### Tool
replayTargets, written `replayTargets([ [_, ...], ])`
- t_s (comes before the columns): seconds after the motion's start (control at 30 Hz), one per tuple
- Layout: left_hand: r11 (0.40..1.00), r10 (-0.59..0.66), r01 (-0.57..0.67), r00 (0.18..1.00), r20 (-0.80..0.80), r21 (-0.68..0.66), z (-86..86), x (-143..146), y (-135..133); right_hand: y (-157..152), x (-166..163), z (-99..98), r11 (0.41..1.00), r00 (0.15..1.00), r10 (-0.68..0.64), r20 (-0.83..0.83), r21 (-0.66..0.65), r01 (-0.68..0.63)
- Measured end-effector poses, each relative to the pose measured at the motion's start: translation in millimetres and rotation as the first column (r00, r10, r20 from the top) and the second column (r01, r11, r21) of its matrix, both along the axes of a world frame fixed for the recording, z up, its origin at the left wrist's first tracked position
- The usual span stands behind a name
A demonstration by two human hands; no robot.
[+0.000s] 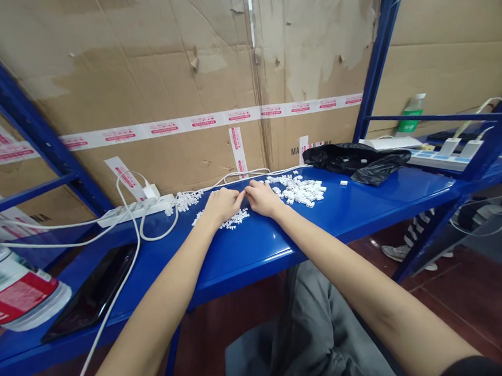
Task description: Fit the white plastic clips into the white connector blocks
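Note:
My left hand (pixel 222 204) and my right hand (pixel 262 198) meet at the fingertips above the blue shelf (pixel 361 204). Both are curled in a pinch, and what they hold is too small to make out. Right under my left hand lies a small heap of white plastic pieces (pixel 237 219). A bigger pile of the same white pieces (pixel 300 190) sits just right of my right hand. Another small cluster (pixel 185 200) lies to the left, beside a white power strip (pixel 135 210).
A black plastic bag (pixel 356 160) lies at the back right, with a second power strip (pixel 440 160) and a green-labelled bottle (pixel 411 114) behind it. A dark phone (pixel 93 292) and a printed roll (pixel 9 294) lie at the left. White cables cross the shelf. Cardboard lines the back.

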State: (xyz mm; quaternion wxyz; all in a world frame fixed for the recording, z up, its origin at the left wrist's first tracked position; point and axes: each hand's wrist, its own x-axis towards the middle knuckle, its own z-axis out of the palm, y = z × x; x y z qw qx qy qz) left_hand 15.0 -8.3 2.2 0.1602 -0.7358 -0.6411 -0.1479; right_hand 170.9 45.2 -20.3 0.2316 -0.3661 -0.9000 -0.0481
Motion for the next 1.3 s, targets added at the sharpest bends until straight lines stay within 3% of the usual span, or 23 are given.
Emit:
replayTargets([
  [0.6, 0.996, -0.014, 0.015, 1.0, -0.007, 0.086, 4.1, 4.8, 3.4, -0.3, -1.9, -1.0, 0.995, 0.998, -0.068, 0.009, 0.069, 0.068],
  [1.07, 0.992, -0.025, 0.038, 0.994, -0.107, 0.121, 5.8, 4.1, -0.8, -2.0, -0.7, 2.3, 0.996, 0.995, -0.092, 0.041, 0.021, 0.091],
  [1.3, 0.988, -0.018, 0.033, 0.995, -0.102, 0.148, 2.3, 8.8, 0.0, -1.8, -4.0, -3.2, 0.984, 0.985, -0.174, 0.002, 0.03, 0.174],
])
